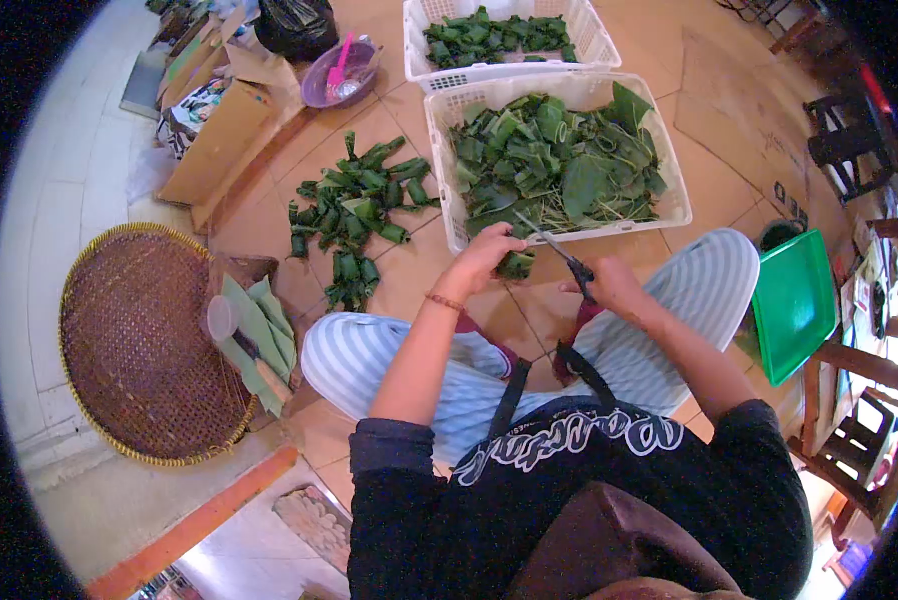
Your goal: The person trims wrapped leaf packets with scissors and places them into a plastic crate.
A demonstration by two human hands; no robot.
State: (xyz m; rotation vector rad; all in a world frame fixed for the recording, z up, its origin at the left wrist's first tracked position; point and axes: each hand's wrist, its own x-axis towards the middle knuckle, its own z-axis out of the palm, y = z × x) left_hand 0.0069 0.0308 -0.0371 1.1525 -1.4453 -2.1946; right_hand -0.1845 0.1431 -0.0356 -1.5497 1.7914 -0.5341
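Note:
In my right hand [614,288] is a pair of scissors [575,268] with dark handles, its blades pointing up and left toward the near rim of the white crate [681,200]. My left hand [486,256] is closed on a small folded green leaf packet [516,266], just below that rim. Cut and loose green leaves [554,150] fill much of the crate, with thin strips among them. To the left, a pile of rolled leaf packets [354,205] lies on the tiles, with a smaller group [352,282] below it.
A second white crate [416,45] with leaf packets stands behind the first. At left are a round woven tray [149,350], flat leaves [259,325], a cardboard box [214,145] and a purple basin [319,85]. A green tray [794,305] leans at right near wooden furniture [864,368].

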